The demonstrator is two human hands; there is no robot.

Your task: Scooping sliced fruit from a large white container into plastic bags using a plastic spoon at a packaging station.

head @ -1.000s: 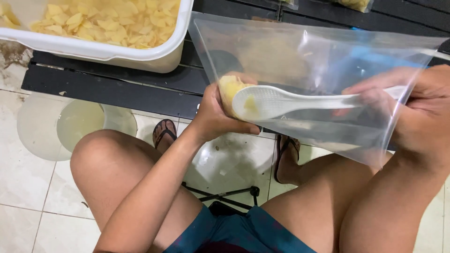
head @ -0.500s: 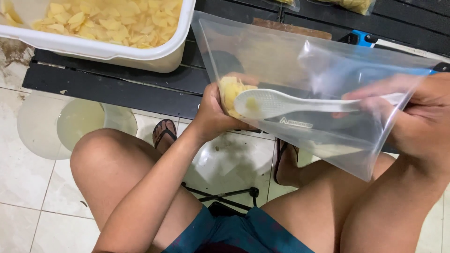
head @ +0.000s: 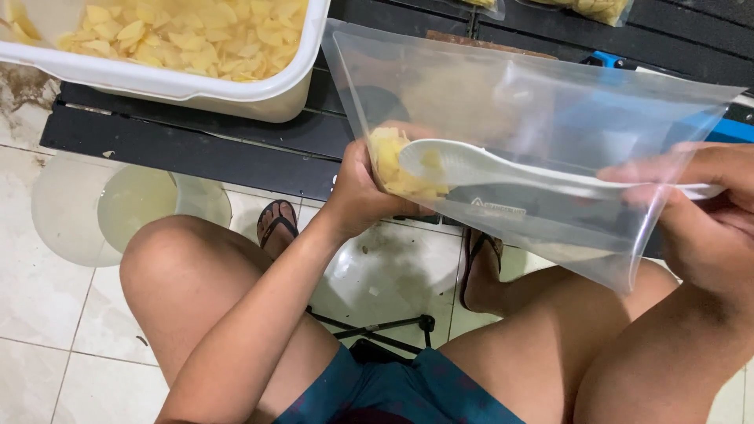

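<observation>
The fingers of the left hand (head: 363, 188) are curled shut around the bottom corner of a clear plastic bag (head: 542, 133), pinching it from outside just where a small heap of pale yellow chips (head: 400, 169) has gathered. The right hand (head: 699, 212) is also closed, its fingers clamped on the handle end of a white plastic spoon (head: 503, 169) at the bag's mouth; the spoon lies nearly level inside the bag, its bowl resting against the chips at the far corner.

Judged from how things lie, the filling is barely begun: only that one corner holds chips, and the rest of the bag is flat, transparent and empty.

Beyond the hands, a white tub (head: 204, 86) heaped with the same yellow chips stands on the dark slatted counter (head: 188, 145), well apart from the bag, so plenty remains to be scooped. Other filled bags show partly at the counter's far edge. Below, the person sits with bare knees apart over a tiled floor (head: 47, 314), sandalled feet beside a round white lid (head: 393, 275).
</observation>
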